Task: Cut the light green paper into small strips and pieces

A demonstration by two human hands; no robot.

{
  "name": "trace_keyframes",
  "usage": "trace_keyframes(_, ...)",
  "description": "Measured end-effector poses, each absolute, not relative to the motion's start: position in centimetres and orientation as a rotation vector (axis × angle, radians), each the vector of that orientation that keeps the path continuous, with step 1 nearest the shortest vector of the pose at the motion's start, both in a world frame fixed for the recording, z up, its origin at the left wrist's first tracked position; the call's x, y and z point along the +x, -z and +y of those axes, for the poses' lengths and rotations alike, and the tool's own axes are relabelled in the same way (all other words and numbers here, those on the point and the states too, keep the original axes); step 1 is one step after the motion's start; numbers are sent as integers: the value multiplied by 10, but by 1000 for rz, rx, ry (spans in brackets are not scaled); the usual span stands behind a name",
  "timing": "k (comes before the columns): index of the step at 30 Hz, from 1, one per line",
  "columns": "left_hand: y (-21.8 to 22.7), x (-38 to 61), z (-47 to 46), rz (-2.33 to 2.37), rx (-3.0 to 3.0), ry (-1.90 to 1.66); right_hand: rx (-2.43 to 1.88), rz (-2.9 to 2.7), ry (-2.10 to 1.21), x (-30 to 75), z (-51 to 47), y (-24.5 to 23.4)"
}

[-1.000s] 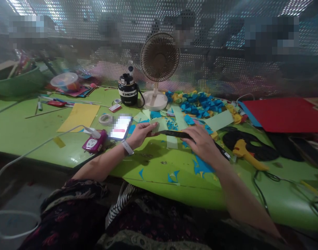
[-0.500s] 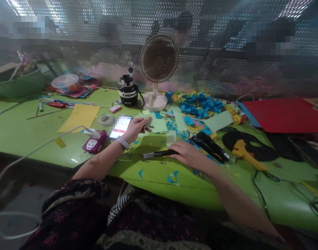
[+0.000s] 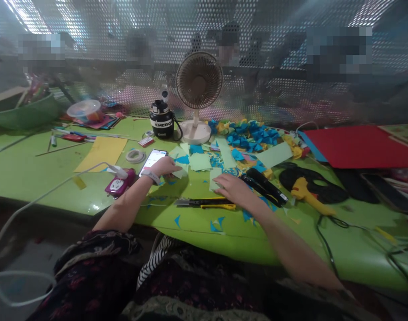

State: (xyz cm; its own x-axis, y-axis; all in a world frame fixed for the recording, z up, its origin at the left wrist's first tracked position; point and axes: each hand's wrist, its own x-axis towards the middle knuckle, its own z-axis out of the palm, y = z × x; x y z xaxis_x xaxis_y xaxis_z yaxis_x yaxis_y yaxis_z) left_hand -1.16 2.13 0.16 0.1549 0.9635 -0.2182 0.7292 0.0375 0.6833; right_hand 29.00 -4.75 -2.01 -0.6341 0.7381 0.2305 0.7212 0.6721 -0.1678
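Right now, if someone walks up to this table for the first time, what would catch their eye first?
The large red card at the far right of the table stands out first, next to the heap of blue and yellow paper along the back edge. The round fan rises just left of that heap. Nearer the front, the lit phone lies beside the left hand.

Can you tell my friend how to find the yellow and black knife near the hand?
Start at the white fan on the green table. Look down to the person's right hand. Just below it lies a thin craft knife, black and yellow, silver blade pointing left, much slimmer than the fat black bars nearby.
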Motion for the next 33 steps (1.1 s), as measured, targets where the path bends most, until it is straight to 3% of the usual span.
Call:
trace_keyframes(5, -15, -1, 11, 2049, 2212, 15, -1277, -2678, -86, 290, -38, 29)
trace_keyframes(10, -31, 18, -4, 2061, 2353, 102, -1274, -2615, -25, 286, -38, 31)
trace_keyframes(16, -55, 62, -11, 1862, 2464, -37, -1273, -2495, -58, 291, -38, 31)
trace_keyframes(25, -84, 169, -4, 1495, 2451, -567, -1434, -2399, -24, 290, -40, 28)
trace_keyframes(33, -91, 224, -6, 1312, 2389, -716, -1405, -2325, -1, 300, -38, 38)
